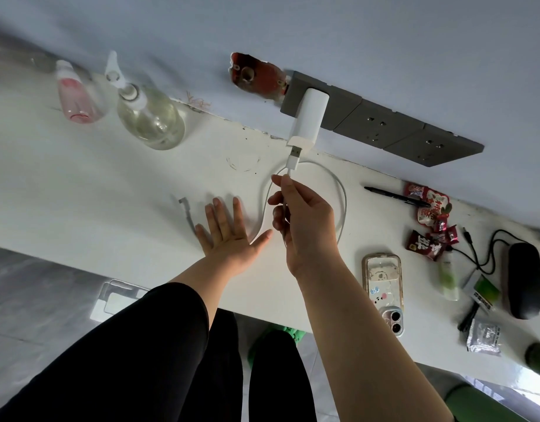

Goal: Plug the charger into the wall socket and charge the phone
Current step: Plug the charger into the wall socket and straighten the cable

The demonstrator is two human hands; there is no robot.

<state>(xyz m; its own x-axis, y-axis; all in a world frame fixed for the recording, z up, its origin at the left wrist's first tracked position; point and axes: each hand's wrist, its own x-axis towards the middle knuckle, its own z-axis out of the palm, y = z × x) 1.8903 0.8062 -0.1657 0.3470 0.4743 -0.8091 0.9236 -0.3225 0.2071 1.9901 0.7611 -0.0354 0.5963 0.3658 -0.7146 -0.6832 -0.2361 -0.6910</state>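
Your right hand (299,217) is raised off the worktop (80,184), arm reaching forward, thumb and forefinger pinching the white cable (342,205) just below its USB plug (294,159). That plug's metal tip sits right at the port end of the white charger (310,117), partly entered or just touching, you can't quite tell. The charger is already seated in the grey wall socket strip (384,129), at its left end. The cable loops out behind your hand and curls back across the worktop.

Your left hand (232,233) lies flat, palm down, fingers spread, pressing the worktop near the cable's lower bend; nothing in it.

The phone (383,287) lies face down in its decorated case, just right of your right forearm, near the worktop's front edge, not connected to the cable.

Over on the left, a clear pump bottle (150,117) holds a pale, nearly colourless liquid, and beside it a pink bottle (75,95) stands, its contents hard to judge. Snack wrappers (430,208) are scattered to the right.
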